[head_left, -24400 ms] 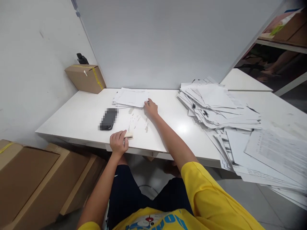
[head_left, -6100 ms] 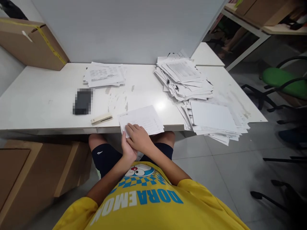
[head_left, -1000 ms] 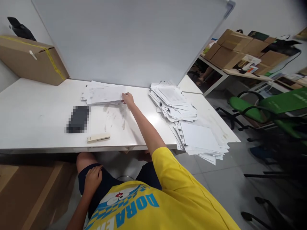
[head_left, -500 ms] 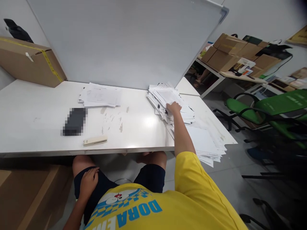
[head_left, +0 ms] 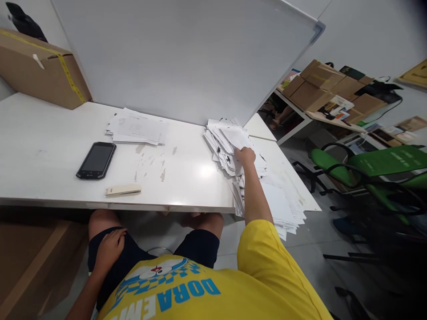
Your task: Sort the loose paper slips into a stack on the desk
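Right hand: the right hand [head_left: 244, 156] rests on the big messy heap of white printed paper sheets [head_left: 233, 144], fingers curled onto the top sheets; whether it grips a sheet, I cannot tell.
Left hand: the left hand [head_left: 109, 244] lies flat, fingers apart, on the thigh below the white surface [head_left: 50, 169].
Heap: at the surface's right end, spilling toward the near edge.
Around: 1 smaller stack of white papers [head_left: 136, 129] at the back, 1 black smartphone [head_left: 96, 160], 1 cream stapler [head_left: 123, 190], 1 brown cardboard box with yellow tape [head_left: 40, 71] far left.
In the way: nothing lies between right hand and heap.
Beyond: 2 green chairs [head_left: 373, 166] stand on the right.
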Action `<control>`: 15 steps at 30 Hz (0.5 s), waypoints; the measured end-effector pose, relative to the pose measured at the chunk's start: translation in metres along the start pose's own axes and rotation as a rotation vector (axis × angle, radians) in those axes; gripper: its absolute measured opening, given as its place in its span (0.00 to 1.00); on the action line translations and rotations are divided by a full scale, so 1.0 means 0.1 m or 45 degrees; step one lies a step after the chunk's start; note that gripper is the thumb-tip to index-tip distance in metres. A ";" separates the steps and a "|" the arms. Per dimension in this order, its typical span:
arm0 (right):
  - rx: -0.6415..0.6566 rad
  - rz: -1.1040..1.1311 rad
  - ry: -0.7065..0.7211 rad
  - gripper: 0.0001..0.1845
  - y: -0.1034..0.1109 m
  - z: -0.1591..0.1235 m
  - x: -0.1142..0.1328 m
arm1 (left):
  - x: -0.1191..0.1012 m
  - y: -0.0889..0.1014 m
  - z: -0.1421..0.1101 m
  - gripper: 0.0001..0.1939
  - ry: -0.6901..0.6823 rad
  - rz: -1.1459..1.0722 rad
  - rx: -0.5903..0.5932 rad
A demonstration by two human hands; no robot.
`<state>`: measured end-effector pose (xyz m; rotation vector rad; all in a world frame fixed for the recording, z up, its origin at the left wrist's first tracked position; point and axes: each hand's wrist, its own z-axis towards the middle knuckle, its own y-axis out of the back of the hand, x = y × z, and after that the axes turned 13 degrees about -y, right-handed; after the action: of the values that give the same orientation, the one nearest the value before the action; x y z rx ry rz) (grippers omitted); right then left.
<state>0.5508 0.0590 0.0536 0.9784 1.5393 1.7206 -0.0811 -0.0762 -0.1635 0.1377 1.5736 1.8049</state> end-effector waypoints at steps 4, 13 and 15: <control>0.049 -0.018 0.008 0.32 -0.02 0.00 0.10 | -0.03 0.05 0.04 0.21 0.009 0.016 0.025; 0.105 0.101 -0.016 0.29 -0.02 0.08 0.01 | -0.07 0.06 0.05 0.21 0.053 0.005 0.003; 0.121 0.138 -0.036 0.28 -0.01 0.12 -0.07 | -0.06 0.05 0.04 0.21 0.060 0.002 0.004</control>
<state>0.5645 0.0594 0.0527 1.1482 1.5880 1.7125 -0.0773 -0.0763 -0.1559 0.0982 1.6097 1.8188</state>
